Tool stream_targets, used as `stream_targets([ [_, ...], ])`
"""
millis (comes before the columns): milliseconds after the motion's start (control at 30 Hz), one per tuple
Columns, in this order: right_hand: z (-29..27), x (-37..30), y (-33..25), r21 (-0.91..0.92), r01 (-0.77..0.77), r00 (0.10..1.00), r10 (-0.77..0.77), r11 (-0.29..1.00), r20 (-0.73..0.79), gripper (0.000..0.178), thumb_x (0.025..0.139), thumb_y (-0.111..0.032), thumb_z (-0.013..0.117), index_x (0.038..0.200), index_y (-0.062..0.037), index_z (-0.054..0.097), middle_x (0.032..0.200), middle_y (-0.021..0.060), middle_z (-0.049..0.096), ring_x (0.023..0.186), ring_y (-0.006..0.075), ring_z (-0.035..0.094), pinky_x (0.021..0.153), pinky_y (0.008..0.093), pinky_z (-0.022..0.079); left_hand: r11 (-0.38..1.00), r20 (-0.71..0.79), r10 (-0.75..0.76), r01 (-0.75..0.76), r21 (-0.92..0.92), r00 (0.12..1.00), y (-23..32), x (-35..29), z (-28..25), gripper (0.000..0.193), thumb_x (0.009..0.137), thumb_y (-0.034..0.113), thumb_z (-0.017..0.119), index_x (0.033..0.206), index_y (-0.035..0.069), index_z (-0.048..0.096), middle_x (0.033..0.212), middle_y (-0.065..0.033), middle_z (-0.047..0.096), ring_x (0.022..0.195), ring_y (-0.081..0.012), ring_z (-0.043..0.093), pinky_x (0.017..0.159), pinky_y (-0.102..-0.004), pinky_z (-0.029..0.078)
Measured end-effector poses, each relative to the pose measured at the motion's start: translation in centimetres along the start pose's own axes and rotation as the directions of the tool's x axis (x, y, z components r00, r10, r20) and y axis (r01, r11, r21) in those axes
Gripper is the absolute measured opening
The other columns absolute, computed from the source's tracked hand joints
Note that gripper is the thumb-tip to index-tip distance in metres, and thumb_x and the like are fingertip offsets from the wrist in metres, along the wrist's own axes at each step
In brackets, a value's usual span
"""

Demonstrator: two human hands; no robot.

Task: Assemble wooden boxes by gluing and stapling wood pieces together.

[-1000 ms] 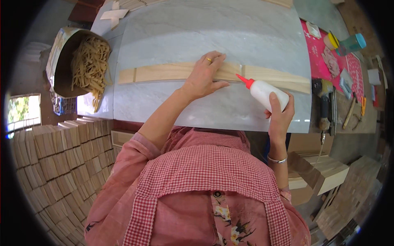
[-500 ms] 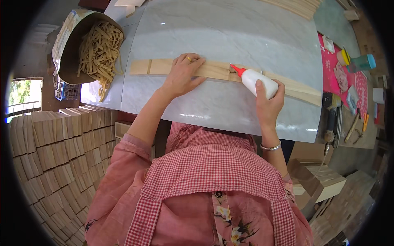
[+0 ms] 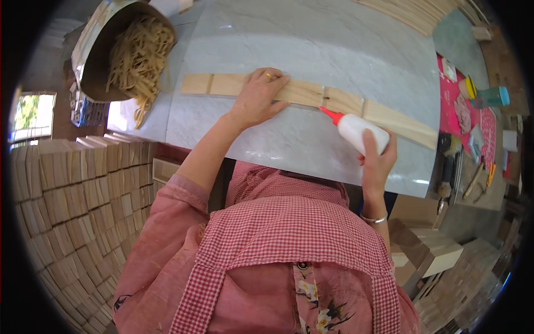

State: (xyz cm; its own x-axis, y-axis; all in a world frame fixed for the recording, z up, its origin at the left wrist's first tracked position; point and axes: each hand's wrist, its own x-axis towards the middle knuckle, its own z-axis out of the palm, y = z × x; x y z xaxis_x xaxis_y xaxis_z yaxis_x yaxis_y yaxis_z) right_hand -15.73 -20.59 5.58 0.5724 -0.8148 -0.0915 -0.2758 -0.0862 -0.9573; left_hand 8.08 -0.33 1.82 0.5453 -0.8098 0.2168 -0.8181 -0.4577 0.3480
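Note:
A long, pale wooden board [image 3: 194, 84] lies across the grey marbled tabletop, with narrow grooves cut across it. White glue shows in the two grooves right of my left hand. My left hand [image 3: 260, 99] holds the board left of its middle, fingers over the top and thumb by the near edge. In my right hand [image 3: 379, 161] is a white glue bottle [image 3: 360, 132] with a red nozzle. The bottle is tilted, its tip pointing up and left at the board's near edge, close to the middle groove.
A carton [image 3: 89, 53] at the far left overflows with tan rubber-band-like strips [image 3: 139, 58]. Wooden strips [image 3: 409, 14] lie at the far right. Tall stacks of wood pieces [image 3: 83, 189] stand left. Right of the table are a capped teal container [image 3: 489, 97] and hand tools.
My right hand has drawn the glue bottle toward me and slightly right, off the middle groove. White glue now shows in that groove and the one right of it. My left hand stays on the board.

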Motion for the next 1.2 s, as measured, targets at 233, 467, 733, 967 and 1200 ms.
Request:
stream_targets([
  [233, 4.5, 0.0, -2.6, 0.199, -0.051, 0.99, 0.024, 0.979, 0.138, 0.036, 0.095, -0.027, 0.066, 0.118, -0.0031, 0.053, 0.094, 0.0111, 0.059, 0.06, 0.0108, 0.051, 0.047, 0.0223, 0.041, 0.998, -0.048, 0.021, -0.018, 0.06, 0.999, -4.9, -2.9, -4.3, 0.07, 0.077, 0.025, 0.074, 0.142, 0.011, 0.05, 0.143, -0.0104, 0.051, 0.141, -0.0326, 0.04, 0.111, -0.0461, 0.036],
  [467, 14.4, 0.7, -3.6, 0.147, 0.129, 0.922, -0.173, 0.981, 0.347, 0.046, 0.089, -0.031, 0.074, 0.118, -0.0026, 0.051, 0.1, 0.0136, 0.061, 0.08, 0.0215, 0.06, 0.07, 0.0333, 0.053, 0.903, 0.103, -0.24, 0.183, 0.388, 0.965, -13.7, -7.4, -9.2, 0.074, 0.071, 0.024, 0.07, 0.143, 0.017, 0.051, 0.152, -0.0043, 0.047, 0.147, -0.033, 0.033, 0.116, -0.0477, 0.033],
  [733, 22.9, 0.4, -4.7, 0.055, 0.27, 0.902, -0.272, 0.961, 0.334, 0.049, 0.089, -0.033, 0.074, 0.117, -0.0006, 0.05, 0.102, 0.0182, 0.064, 0.086, 0.0286, 0.063, 0.078, 0.0386, 0.053, 0.961, 0.085, -0.247, 0.234, 0.145, 0.965, -18.1, -8.5, -7.8, 0.065, 0.07, 0.027, 0.071, 0.135, 0.025, 0.063, 0.148, -0.0005, 0.051, 0.148, -0.0322, 0.032, 0.116, -0.0482, 0.033],
  [967, 24.5, -0.2, -4.3, 0.0, 0.347, 0.892, -0.33, 0.938, 0.308, 0.049, 0.088, -0.031, 0.075, 0.116, 0.0006, 0.05, 0.098, 0.0186, 0.064, 0.083, 0.0296, 0.064, 0.076, 0.039, 0.053, 0.959, 0.073, -0.271, 0.264, 0.103, 0.96, -17.6, -8.4, -8.1, 0.064, 0.07, 0.027, 0.072, 0.133, 0.026, 0.066, 0.145, -0.0011, 0.054, 0.146, -0.0322, 0.034, 0.115, -0.047, 0.035],
  [1200, 23.3, -1.8, -4.4, -0.009, 0.368, 0.874, -0.343, 0.93, 0.345, 0.048, 0.086, -0.028, 0.076, 0.115, 0.0004, 0.05, 0.097, 0.0181, 0.064, 0.081, 0.0297, 0.064, 0.075, 0.0386, 0.053, 0.961, 0.041, -0.271, 0.267, 0.068, 0.962, -17.4, -8.5, -8.0, 0.062, 0.069, 0.026, 0.072, 0.131, 0.024, 0.068, 0.144, -0.0016, 0.056, 0.145, -0.0325, 0.035, 0.114, -0.0459, 0.036],
])
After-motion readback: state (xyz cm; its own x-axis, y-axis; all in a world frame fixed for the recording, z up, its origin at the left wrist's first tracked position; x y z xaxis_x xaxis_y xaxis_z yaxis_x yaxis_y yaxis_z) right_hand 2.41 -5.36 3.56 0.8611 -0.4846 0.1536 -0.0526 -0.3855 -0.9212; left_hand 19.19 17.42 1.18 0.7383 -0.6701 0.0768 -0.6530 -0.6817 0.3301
